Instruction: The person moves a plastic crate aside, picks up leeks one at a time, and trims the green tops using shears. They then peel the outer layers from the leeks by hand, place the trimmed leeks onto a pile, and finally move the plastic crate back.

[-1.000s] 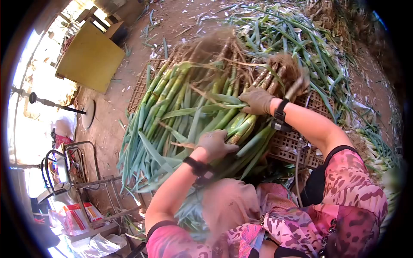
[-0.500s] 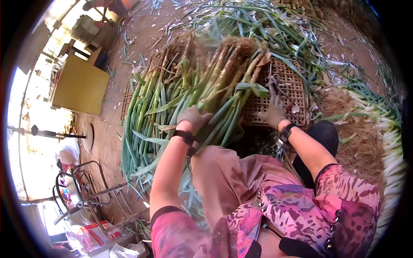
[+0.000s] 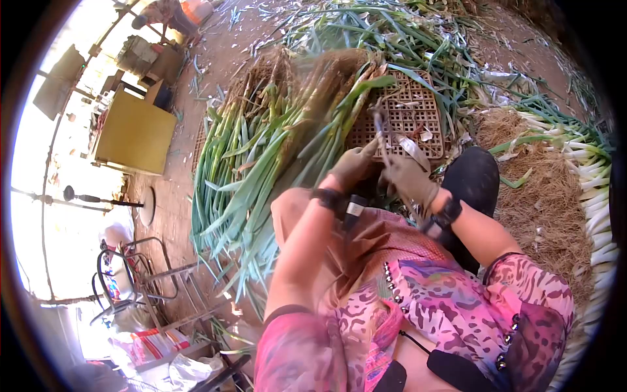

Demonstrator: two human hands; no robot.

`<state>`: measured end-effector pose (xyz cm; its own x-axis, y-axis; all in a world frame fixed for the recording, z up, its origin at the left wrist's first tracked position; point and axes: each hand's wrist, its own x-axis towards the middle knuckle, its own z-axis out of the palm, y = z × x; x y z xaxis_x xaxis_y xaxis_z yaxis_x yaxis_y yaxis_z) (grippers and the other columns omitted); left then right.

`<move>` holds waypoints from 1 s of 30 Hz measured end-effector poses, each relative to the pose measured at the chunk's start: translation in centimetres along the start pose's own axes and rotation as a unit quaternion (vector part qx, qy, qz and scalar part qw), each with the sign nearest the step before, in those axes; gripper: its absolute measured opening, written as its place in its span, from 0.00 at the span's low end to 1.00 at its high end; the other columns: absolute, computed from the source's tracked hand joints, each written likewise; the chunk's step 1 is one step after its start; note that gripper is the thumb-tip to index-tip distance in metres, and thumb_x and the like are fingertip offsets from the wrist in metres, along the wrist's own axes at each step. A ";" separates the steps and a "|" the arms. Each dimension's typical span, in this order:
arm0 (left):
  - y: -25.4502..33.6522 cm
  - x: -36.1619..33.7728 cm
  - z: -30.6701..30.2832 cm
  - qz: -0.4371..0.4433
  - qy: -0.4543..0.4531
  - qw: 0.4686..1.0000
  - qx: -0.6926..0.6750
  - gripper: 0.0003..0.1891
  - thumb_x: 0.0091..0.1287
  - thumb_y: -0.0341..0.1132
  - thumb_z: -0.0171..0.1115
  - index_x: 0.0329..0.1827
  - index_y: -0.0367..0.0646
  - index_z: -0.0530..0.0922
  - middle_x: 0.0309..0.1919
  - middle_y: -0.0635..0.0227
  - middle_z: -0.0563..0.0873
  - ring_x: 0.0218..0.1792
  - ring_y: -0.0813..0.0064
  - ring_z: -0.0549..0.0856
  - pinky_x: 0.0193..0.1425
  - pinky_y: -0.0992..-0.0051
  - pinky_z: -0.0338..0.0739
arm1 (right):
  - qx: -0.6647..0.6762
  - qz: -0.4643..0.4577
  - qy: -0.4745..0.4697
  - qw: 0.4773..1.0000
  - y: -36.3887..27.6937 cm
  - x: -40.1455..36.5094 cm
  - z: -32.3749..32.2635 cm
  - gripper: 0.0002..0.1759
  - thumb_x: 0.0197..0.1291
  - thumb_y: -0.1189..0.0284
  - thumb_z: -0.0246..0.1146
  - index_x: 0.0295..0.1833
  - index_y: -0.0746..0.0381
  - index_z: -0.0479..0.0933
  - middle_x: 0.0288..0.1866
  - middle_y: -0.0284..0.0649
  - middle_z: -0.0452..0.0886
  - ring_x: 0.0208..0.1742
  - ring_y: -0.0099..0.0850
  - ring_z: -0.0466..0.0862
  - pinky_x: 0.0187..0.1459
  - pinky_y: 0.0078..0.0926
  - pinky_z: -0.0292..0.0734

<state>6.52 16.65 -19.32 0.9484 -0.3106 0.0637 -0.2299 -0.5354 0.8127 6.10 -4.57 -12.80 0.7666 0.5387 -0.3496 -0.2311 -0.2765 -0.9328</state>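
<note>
My left hand (image 3: pixel 353 166), in a pale work glove, has its fingers curled in front of the crate, beside the leaf ends of a large pile of leeks (image 3: pixel 261 157). What it pinches, if anything, is hidden. To its right my gloved right hand (image 3: pixel 413 181) is closed round a thin greyish strip (image 3: pixel 381 127), blurred by motion, that sticks up past the left fingertips. The leeks lie with roots away from me and green leaves towards my knee. Under and beside them is a woven slatted plastic crate (image 3: pixel 418 104), with a pale leaf scrap (image 3: pixel 413 149) on it.
More green leaves (image 3: pixel 392 29) are heaped behind the crate. At right, trimmed white leeks (image 3: pixel 595 202) line a bed of roots (image 3: pixel 542 209). A yellow box (image 3: pixel 132 132), a fan stand (image 3: pixel 147 206) and a metal chair frame (image 3: pixel 134 274) stand left. A person (image 3: pixel 163 16) bends at the back left.
My left hand has let go of the leeks and moved right, close to my right hand. The right hand has drawn back from the crate, lifting the strip. The leeks have shifted left.
</note>
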 end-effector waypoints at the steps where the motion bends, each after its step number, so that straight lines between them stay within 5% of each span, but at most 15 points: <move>1: 1.5 -0.4 1.1 0.020 0.025 0.998 0.052 0.22 0.70 0.46 0.64 0.54 0.33 0.78 0.35 0.58 0.87 0.38 0.63 0.88 0.40 0.68 0.81 | -0.191 -0.252 0.023 0.948 1.0 -1.8 0.6 0.14 0.66 0.67 0.59 0.51 0.66 0.77 0.39 0.52 0.84 0.39 0.46 0.86 0.44 0.37 0.81; 2: 2.9 -0.8 2.3 0.037 0.051 0.993 0.104 0.25 0.72 0.48 0.63 0.50 0.27 0.80 0.31 0.64 0.86 0.35 0.70 0.87 0.39 0.69 0.80 | -0.191 -0.185 -0.041 0.963 1.6 -3.4 0.4 0.16 0.68 0.64 0.59 0.52 0.66 0.76 0.41 0.54 0.83 0.45 0.49 0.84 0.48 0.40 0.79; 3: 2.2 -1.5 4.4 -0.039 0.074 0.992 -0.099 0.19 0.70 0.43 0.64 0.48 0.31 0.79 0.30 0.65 0.85 0.32 0.71 0.85 0.36 0.71 0.80 | -0.190 -0.117 -0.104 0.969 1.2 -4.8 0.1 0.19 0.69 0.61 0.59 0.54 0.66 0.75 0.43 0.56 0.83 0.50 0.52 0.83 0.52 0.43 0.77; 4: 2.4 -2.2 6.1 -0.101 0.127 0.940 -0.301 0.14 0.69 0.38 0.65 0.46 0.35 0.78 0.30 0.66 0.84 0.29 0.72 0.84 0.33 0.72 0.79 | -0.267 -0.208 -0.055 0.939 2.4 -4.9 -0.8 0.21 0.69 0.59 0.59 0.55 0.65 0.75 0.45 0.56 0.83 0.50 0.54 0.82 0.53 0.44 0.77; 5: 2.5 -3.0 7.5 -0.281 0.149 0.838 -0.444 0.11 0.69 0.36 0.65 0.44 0.38 0.77 0.30 0.67 0.84 0.28 0.74 0.82 0.32 0.74 0.78 | -0.338 -0.296 -0.006 0.893 4.4 -4.3 -2.2 0.23 0.69 0.56 0.59 0.55 0.65 0.75 0.46 0.56 0.83 0.51 0.56 0.82 0.53 0.45 0.77; 6: 3.5 -3.8 8.4 -0.272 0.163 0.854 -0.413 0.11 0.69 0.37 0.64 0.44 0.38 0.77 0.30 0.68 0.83 0.28 0.75 0.82 0.34 0.74 0.78 | -0.403 -0.380 0.048 0.831 5.9 -3.1 -2.9 0.25 0.69 0.53 0.60 0.56 0.64 0.75 0.48 0.56 0.83 0.51 0.58 0.81 0.54 0.46 0.76; 8: 4.2 -5.7 10.8 -0.269 0.168 0.882 -0.347 0.11 0.70 0.38 0.64 0.45 0.38 0.76 0.33 0.67 0.83 0.31 0.79 0.80 0.37 0.77 0.77 | -0.274 -0.088 0.103 0.952 6.4 -1.4 -2.5 0.41 0.61 0.46 0.65 0.66 0.69 0.70 0.56 0.61 0.81 0.59 0.58 0.80 0.60 0.43 0.75; 11: 6.6 -5.8 12.5 -0.219 0.141 0.940 -0.220 0.22 0.70 0.40 0.65 0.59 0.33 0.75 0.46 0.60 0.86 0.43 0.74 0.84 0.52 0.73 0.79 | -0.186 0.016 0.076 0.980 4.7 0.2 -0.1 0.39 0.62 0.50 0.69 0.61 0.73 0.68 0.55 0.59 0.80 0.58 0.47 0.80 0.59 0.38 0.75; 12: 8.2 -5.4 11.4 -0.279 0.096 0.947 -0.128 0.27 0.70 0.44 0.66 0.63 0.32 0.75 0.50 0.60 0.86 0.51 0.72 0.83 0.57 0.72 0.78 | -0.181 -0.105 0.164 0.964 7.7 2.0 1.1 0.34 0.62 0.54 0.69 0.60 0.71 0.69 0.41 0.49 0.83 0.42 0.40 0.84 0.48 0.34 0.79; 16: 7.9 -6.4 7.2 -0.223 0.019 0.938 -0.264 0.25 0.70 0.48 0.67 0.56 0.33 0.81 0.46 0.59 0.88 0.50 0.73 0.84 0.57 0.71 0.77 | 0.136 0.088 -0.026 0.987 8.7 4.5 -0.8 0.19 0.61 0.61 0.70 0.45 0.64 0.74 0.22 0.32 0.76 0.16 0.21 0.72 0.20 0.22 0.70; 20: 2.8 -5.2 0.5 -0.240 0.133 0.949 0.153 0.21 0.66 0.49 0.68 0.49 0.39 0.83 0.46 0.53 0.88 0.50 0.52 0.86 0.55 0.59 0.80 | 0.044 0.114 0.024 0.992 8.9 2.5 -0.6 0.16 0.59 0.64 0.68 0.41 0.66 0.74 0.21 0.39 0.76 0.11 0.30 0.73 0.13 0.30 0.67; 21: 2.4 -4.3 -1.0 -0.300 0.103 0.906 0.280 0.22 0.63 0.48 0.70 0.50 0.41 0.80 0.51 0.54 0.84 0.54 0.54 0.83 0.56 0.61 0.79 | 0.041 0.116 0.024 0.992 9.5 2.7 -0.3 0.18 0.58 0.64 0.69 0.42 0.66 0.74 0.22 0.40 0.76 0.12 0.30 0.74 0.14 0.30 0.68; 23: -1.9 -4.1 -2.0 -0.249 0.179 0.831 0.463 0.32 0.54 0.50 0.76 0.55 0.42 0.74 0.56 0.55 0.78 0.62 0.56 0.76 0.60 0.62 0.75 | 0.034 0.118 0.024 0.992 10.1 3.1 0.1 0.20 0.56 0.63 0.70 0.44 0.67 0.74 0.24 0.41 0.78 0.15 0.30 0.76 0.17 0.31 0.71; 25: -5.1 -3.9 -2.4 -0.263 0.170 0.825 0.470 0.31 0.54 0.50 0.75 0.54 0.41 0.75 0.58 0.54 0.79 0.64 0.52 0.76 0.66 0.58 0.72 | -0.028 0.127 0.021 0.991 9.6 3.5 0.0 0.25 0.52 0.60 0.72 0.47 0.69 0.76 0.30 0.43 0.81 0.25 0.33 0.81 0.30 0.32 0.76; 30: -2.5 0.4 -3.5 -0.392 0.085 0.843 0.357 0.26 0.54 0.45 0.74 0.52 0.43 0.76 0.53 0.54 0.85 0.56 0.51 0.83 0.58 0.56 0.79 | -0.069 0.116 0.051 0.990 10.8 3.9 -0.1 0.25 0.52 0.59 0.71 0.45 0.69 0.77 0.33 0.44 0.83 0.34 0.35 0.82 0.40 0.32 0.78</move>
<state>8.28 20.60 -19.25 0.8735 0.4438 -0.2001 0.4676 -0.8792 0.0913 6.65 -5.56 -24.21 0.7602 0.3669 -0.5363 -0.3297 -0.4934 -0.8049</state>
